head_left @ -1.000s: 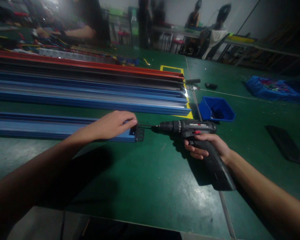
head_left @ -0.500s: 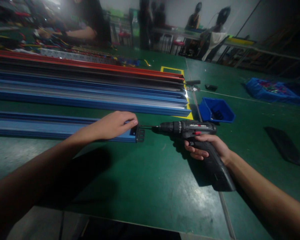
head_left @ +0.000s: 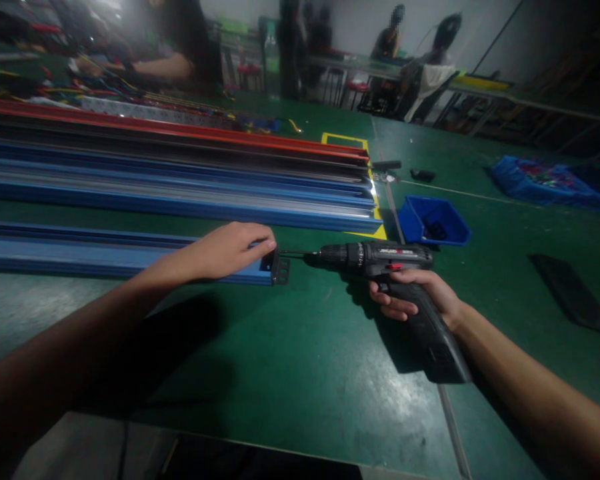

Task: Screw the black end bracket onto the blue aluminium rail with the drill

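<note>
The bench (head_left: pixel 305 373) is green and extends from below both hands to well beyond them. The right hand (head_left: pixel 413 293) is closed round the handle of a black power drill (head_left: pixel 393 253), forefinger at the trigger. The drill points toward the left hand (head_left: pixel 230 250); its long bit (head_left: pixel 297 254) reaches the black end piece (head_left: pixel 281 270). Whether the tip is seated in a screw cannot be told.

The left hand lies over the end of a blue rail (head_left: pixel 80 252), fingers bent toward the far side, thumb at the end piece's top. Its fingertips are partly hidden; how far it is closed cannot be told. The rail runs leftward under that hand; the end piece is fitted against its right end.

Right of the right hand lies a flat black object (head_left: pixel 573 293). Just beyond the drill stands a blue bin (head_left: pixel 433 220) containing dark parts. Beyond the left hand, several blue rails (head_left: pixel 180 195), dark rails and a red rail (head_left: pixel 230 135) lie side by side, their ends over a yellow outline (head_left: pixel 347 138). Farther off, a co-worker's forearm (head_left: pixel 163 67) extends over coloured wires.
</note>
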`<state>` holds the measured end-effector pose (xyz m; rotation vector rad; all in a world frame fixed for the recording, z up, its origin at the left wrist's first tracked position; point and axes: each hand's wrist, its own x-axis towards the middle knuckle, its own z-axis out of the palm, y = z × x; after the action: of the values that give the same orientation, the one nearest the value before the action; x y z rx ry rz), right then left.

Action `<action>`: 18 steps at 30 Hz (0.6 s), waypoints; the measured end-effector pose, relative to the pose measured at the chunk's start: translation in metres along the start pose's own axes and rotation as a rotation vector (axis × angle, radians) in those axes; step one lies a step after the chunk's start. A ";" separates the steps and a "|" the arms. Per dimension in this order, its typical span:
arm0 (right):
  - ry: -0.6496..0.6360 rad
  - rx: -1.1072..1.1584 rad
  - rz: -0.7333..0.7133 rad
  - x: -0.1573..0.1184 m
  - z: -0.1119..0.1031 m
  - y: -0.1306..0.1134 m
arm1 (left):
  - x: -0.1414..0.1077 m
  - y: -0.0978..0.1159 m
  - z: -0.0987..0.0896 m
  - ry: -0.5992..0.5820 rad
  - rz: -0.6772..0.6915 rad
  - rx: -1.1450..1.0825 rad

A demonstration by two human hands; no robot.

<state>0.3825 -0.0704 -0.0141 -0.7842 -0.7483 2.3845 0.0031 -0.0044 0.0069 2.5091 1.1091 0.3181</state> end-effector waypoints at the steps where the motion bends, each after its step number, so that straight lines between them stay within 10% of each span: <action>1: 0.002 -0.002 0.001 0.000 0.000 0.000 | 0.000 0.000 0.000 0.000 0.000 0.001; 18: 0.037 -0.009 0.007 -0.001 0.002 -0.001 | 0.000 -0.001 0.000 0.003 0.010 0.008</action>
<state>0.3819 -0.0709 -0.0118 -0.8333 -0.7434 2.3680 0.0027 -0.0037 0.0065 2.5222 1.1015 0.3206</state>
